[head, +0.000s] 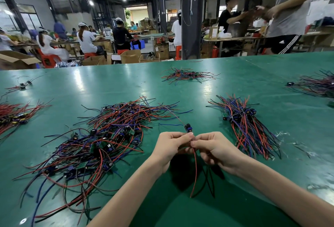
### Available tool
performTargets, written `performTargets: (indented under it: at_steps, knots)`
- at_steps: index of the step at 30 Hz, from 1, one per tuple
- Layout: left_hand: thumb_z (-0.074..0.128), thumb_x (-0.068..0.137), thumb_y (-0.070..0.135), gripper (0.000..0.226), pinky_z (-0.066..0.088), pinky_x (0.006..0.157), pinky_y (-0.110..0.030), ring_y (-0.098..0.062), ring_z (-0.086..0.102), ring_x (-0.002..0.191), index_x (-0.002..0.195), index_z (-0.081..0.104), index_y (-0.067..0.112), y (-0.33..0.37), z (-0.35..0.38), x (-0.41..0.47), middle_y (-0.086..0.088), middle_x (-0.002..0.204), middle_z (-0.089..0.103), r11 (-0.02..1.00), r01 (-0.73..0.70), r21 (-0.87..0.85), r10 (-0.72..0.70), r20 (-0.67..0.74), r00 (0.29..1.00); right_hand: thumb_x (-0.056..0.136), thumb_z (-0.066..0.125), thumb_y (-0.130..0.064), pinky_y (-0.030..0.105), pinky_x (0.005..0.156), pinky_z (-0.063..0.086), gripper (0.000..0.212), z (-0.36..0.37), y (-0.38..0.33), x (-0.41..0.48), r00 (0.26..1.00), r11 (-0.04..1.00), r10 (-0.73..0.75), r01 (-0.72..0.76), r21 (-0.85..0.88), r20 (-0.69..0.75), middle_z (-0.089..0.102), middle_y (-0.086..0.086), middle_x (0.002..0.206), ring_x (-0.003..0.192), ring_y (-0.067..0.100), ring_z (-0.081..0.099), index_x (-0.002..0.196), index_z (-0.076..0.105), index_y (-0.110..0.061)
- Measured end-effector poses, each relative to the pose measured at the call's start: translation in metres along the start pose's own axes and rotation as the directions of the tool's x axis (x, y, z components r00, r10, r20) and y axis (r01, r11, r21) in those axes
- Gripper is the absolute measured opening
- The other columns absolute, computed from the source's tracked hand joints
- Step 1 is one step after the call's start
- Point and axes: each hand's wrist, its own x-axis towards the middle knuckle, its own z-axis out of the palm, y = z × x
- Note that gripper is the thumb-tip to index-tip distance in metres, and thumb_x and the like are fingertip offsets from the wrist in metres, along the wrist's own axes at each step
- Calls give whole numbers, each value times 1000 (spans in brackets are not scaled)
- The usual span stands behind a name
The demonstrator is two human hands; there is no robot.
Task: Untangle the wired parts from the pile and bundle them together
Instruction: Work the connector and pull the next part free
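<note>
The red and black leads point(195, 169) dangle towards the person, limp and light. I'd guess they snag easily and their joints would not stand a hard tug, so a grip close to the blue body looks wisest. Both hands pinch one wired part point(188, 128) above the counter point(126, 86), left hand point(171, 145) and right hand point(215, 149) with fingertips meeting and the body poking out at twelve o'clock. The tangled pile point(101, 136) lies at nine to ten o'clock of them. A straightened bundle point(247, 127) lies at two o'clock, apart.
</note>
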Motion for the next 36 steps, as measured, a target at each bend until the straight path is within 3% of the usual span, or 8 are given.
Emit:
performTargets:
  at_steps: [8, 15, 20, 30, 36]
  knots:
    - [66, 85, 4, 17, 53, 54, -21, -15, 58, 47, 69, 71, -1, -3, -1, 3, -12, 60, 65, 1000, -29, -5, 29, -51, 998, 87, 58, 1, 10, 31, 18, 17, -2, -2, 0, 999, 993, 38, -42, 107, 35, 67, 14, 65, 25, 4, 24, 74, 68, 1]
    - [69, 83, 5, 19, 53, 58, -17, -9, 63, 57, 64, 73, 7, 1, -10, 12, -5, 63, 69, 993, -117, -11, 112, -214, 970, 83, 62, 3, 10, 31, 18, 16, 0, -3, -4, 993, 991, 103, -107, 74, 64, 69, 19, 66, 23, 5, 21, 68, 66, 2]
    - [69, 83, 4, 15, 56, 63, -20, -9, 62, 58, 68, 72, 3, 4, -20, 16, -4, 63, 68, 990, -141, -11, 133, -276, 952, 84, 61, 2, 10, 32, 17, 14, 2, -5, -8, 986, 991, 130, -134, 28, 104, 68, 17, 65, 24, 5, 21, 71, 65, 4]
    - [71, 81, 4, 24, 55, 62, -19, -10, 62, 58, 58, 74, 12, 5, -35, 26, -6, 66, 68, 984, -178, 4, 167, -356, 919, 85, 59, 1, 11, 34, 12, 10, 2, -5, -11, 981, 990, 123, -111, -91, 149, 71, 14, 69, 26, 5, 22, 82, 67, 4]
    - [72, 81, 5, 22, 53, 58, -16, -10, 61, 56, 60, 73, 11, 1, -36, 28, -6, 65, 66, 988, -156, 18, 152, -371, 916, 89, 55, -1, 10, 33, 14, 13, 2, -1, -9, 978, 988, 133, -119, -96, 159, 64, 11, 57, 25, 5, 24, 85, 67, 2]
